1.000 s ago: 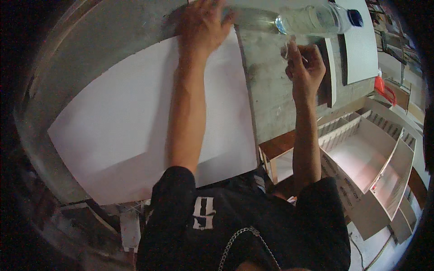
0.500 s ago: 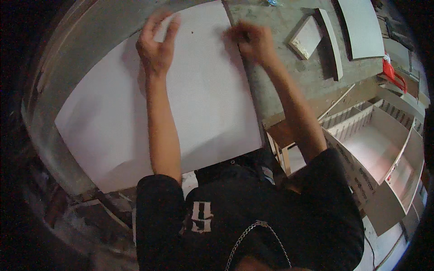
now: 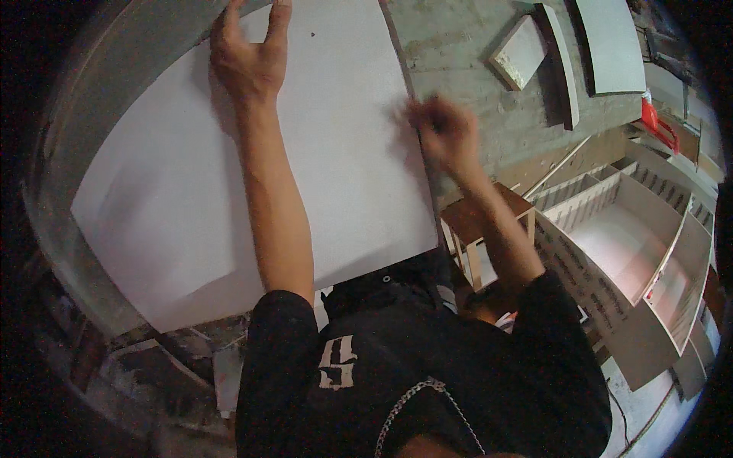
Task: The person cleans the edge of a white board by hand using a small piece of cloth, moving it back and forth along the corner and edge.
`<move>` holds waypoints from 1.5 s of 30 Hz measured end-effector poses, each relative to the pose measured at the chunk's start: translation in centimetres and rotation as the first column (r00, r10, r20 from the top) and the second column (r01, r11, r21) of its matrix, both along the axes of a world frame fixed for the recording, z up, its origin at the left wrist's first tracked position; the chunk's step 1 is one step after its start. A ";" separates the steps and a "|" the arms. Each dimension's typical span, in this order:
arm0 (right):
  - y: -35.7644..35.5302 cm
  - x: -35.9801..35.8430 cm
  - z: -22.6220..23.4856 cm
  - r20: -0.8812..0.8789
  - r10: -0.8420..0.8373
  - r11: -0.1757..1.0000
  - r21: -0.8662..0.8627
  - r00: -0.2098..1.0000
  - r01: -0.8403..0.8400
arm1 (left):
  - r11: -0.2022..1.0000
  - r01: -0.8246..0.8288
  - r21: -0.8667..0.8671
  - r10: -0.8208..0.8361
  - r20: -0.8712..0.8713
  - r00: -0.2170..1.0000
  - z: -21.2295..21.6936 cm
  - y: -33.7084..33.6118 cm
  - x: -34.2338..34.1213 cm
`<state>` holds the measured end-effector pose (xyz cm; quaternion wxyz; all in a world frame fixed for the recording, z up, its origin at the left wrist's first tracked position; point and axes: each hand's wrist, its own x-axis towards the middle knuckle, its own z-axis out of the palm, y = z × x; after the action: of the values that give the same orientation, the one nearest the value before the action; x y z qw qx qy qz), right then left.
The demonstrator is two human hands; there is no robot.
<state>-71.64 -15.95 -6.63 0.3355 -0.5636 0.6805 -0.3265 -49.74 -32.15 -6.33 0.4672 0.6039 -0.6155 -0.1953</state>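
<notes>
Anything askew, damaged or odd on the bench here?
Nothing stands out. The white panel lies flat; the left hand rests spread on it, and the blurred right hand is at its right edge.

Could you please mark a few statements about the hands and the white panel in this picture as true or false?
1. The left hand lies flat on the white panel. True.
2. The right hand is at the panel's left edge. False: it is at the right edge.
3. A small wooden stool stands below the right forearm. True.
4. The white shelf unit lies to the person's left. False: it lies to the right.
5. The right hand is sharp and clearly open. False: it is blurred, so its grip cannot be told.
</notes>
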 end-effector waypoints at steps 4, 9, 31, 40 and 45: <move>4.1 0.8 2.1 0.015 -0.023 0.997 -0.078 1.000 0.024 | 0.999 0.035 0.003 -0.034 -0.150 0.988 0.1 -0.1 -0.7; -1.8 0.8 2.6 0.125 -0.168 0.986 0.009 0.978 0.168 | 0.998 0.038 0.045 -0.032 -0.114 0.993 -0.1 -0.5 -1.1; -4.6 1.9 1.8 0.100 -0.291 0.956 -0.008 0.951 0.294 | 0.997 0.046 0.057 -0.055 0.170 0.984 0.2 -0.6 -1.5; -6.0 1.2 1.6 0.088 -0.240 0.971 0.008 0.967 0.240 | 0.999 0.007 0.041 -0.013 0.148 0.989 -0.4 -0.4 -1.9; -1.3 1.5 1.8 0.047 -0.257 0.958 0.142 0.965 0.248 | 0.996 0.008 0.089 -0.026 0.210 0.977 0.8 -0.3 -1.2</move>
<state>-70.11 -17.30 -4.84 0.3504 -0.4372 0.7562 -0.3380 -50.95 -32.41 -5.55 0.3707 0.6358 -0.6576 -0.1609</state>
